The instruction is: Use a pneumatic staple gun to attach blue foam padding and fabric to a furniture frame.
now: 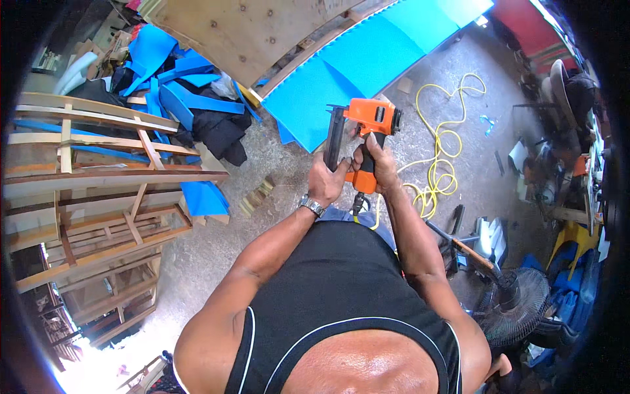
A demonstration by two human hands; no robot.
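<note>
Two hands on orange nail gun [371, 117], right hand [375, 164] wrapping handle, left hand [328, 178] pinching black magazine [334, 138]

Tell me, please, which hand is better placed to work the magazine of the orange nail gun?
Probably the left hand: it already rests against the black magazine, while the right hand is wrapped around the grip of the orange nail gun.

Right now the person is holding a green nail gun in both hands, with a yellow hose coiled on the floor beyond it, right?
Not quite: the nail gun is orange and black, not green, as the head view shows. Both the left hand and right hand hold it, and the yellow hose lies coiled on the floor beyond.
</note>
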